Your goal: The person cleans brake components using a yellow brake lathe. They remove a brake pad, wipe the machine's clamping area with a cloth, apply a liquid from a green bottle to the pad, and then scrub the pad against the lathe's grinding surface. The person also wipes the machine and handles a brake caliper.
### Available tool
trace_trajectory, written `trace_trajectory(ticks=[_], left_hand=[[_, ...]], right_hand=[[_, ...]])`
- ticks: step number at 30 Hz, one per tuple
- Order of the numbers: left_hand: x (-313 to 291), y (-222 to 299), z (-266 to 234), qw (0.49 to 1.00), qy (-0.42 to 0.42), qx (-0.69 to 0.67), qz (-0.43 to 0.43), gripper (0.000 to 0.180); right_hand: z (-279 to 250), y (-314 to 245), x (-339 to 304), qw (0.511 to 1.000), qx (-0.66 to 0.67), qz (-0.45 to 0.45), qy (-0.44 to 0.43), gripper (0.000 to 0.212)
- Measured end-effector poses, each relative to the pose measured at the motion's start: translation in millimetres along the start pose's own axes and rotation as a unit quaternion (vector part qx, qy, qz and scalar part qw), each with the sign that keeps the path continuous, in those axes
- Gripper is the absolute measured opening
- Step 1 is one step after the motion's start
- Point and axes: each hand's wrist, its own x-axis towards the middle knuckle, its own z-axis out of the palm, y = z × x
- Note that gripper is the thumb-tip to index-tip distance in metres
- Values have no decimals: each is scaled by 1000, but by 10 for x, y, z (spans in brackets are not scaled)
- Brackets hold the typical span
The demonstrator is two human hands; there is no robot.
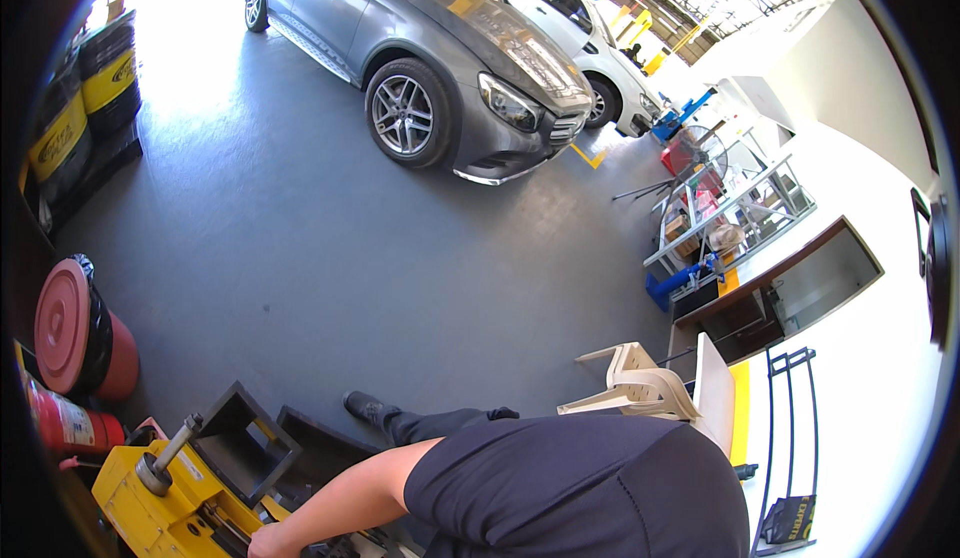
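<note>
Reaching down to the lower left with a bare hand (274, 540), right by a yellow machine (130, 506) with a slanting metal shaft (181, 443); cannot tell whether open or gripping (cut off at the fingers by the lower edge). Just beyond the machine, can see a dark box-shaped frame (268, 421), then a dark shoe (365, 408) on the grey floor (330, 288). Near a lidded reddish bin (62, 323), can see a red cylinder (90, 430).

Grey floor (300, 248), parked grey car (410, 38), lidded red bin (66, 326)
</note>
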Motion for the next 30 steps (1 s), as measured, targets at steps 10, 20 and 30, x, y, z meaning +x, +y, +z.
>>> trace_trajectory(ticks=[10, 20, 30], left_hand=[[-170, -749, -303, 979, 1, -179, -93, 50], [-106, -645, -781, 866, 138, 91, -472, 28], [-151, -293, -786, 709, 297, -157, -620, 52]], right_hand=[[587, -52, -99, 990, 135, 14, 39, 50], [-588, -95, 376, 997, -43, 46, -43, 40], [116, 72, 1052, 959, -218, -40, -176, 48]])
